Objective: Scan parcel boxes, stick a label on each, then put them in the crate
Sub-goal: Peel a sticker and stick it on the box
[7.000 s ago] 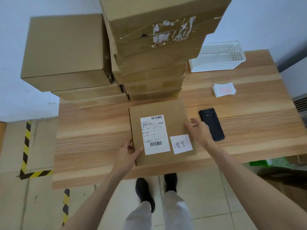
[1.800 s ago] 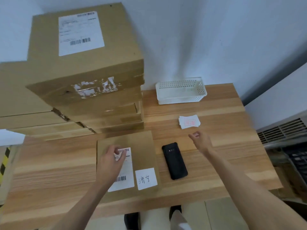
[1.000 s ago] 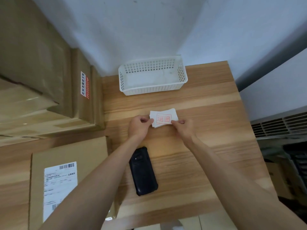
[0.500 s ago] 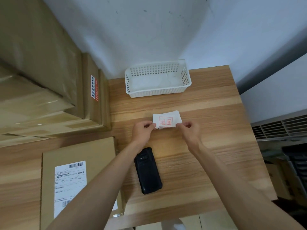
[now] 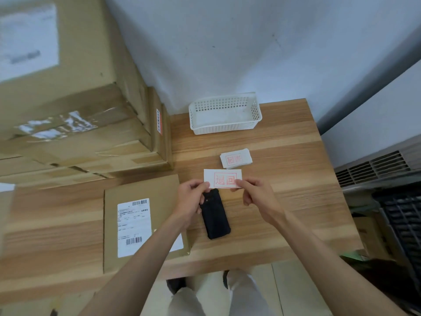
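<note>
Both hands pinch one white label (image 5: pixel 222 178) by its lower corners: left hand (image 5: pixel 191 201), right hand (image 5: pixel 257 198). The parcel box (image 5: pixel 145 222) lies on the tabletop (image 5: pixel 284 201) left of them. Best peel the backing cleanly, keep the label flat, then press it onto bare cardboard beside the printed sheet.

- A pale blue-white wall (image 5: pixel 227 42) rises behind the surface (image 5: pixel 284 213), evenly lit, with a few small dark specks.
- The surface is light wood in long planks, its grain running left to right.
- To the right, a grey band (image 5: pixel 364 87) slants down the wall.
- Lower right, a grey vent grille (image 5: pixel 373 166) with slats.
- Below the near edge, a pale tiled floor (image 5: pixel 296 290).
</note>
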